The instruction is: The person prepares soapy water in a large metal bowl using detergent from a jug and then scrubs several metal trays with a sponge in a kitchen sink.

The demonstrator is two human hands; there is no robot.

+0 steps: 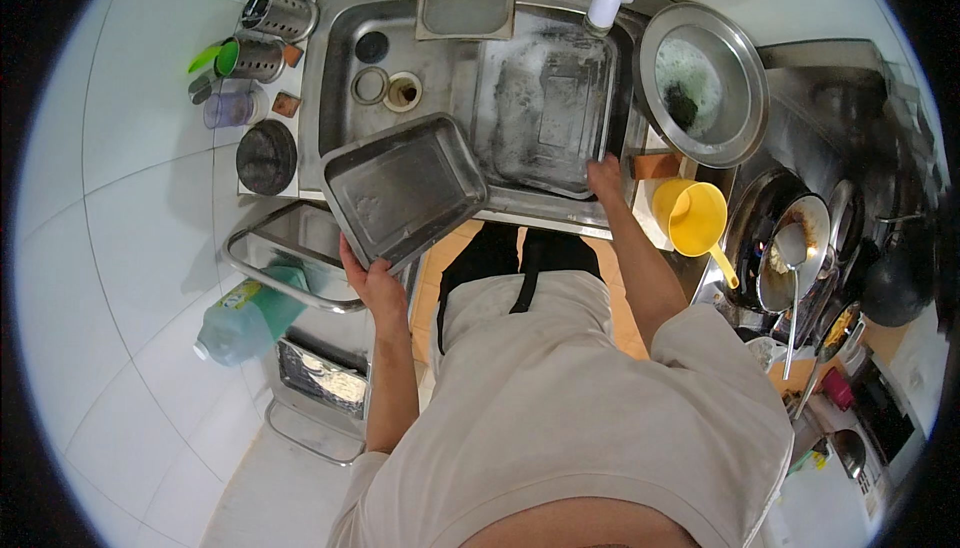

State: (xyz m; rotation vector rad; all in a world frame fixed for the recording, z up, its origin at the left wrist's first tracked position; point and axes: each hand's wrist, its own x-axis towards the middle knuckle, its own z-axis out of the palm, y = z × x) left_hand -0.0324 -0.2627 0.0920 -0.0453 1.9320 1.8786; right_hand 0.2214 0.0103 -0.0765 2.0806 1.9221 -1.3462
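My left hand (379,289) grips the near corner of a rectangular metal tray (409,195), which tilts over the sink's front left edge. At the sink's right side, my right hand (604,176) has hold of the near right corner of a larger metal tray (562,112). Whitish suds streak that tray, and it lies in the stainless steel sink (442,75). The fingers of my right hand are partly hidden by the wrist. Left of the trays, an open drain (403,91) shows beside a loose metal ring (370,85).
A steel basin (701,86) with suds and a dark green scrubber stands right of the sink, near a yellow plastic dipper (690,218). Perforated utensil holders (281,13) line the left ledge. A bottle of bluish liquid (251,319) lies at lower left. Pans (795,248) crowd the right.
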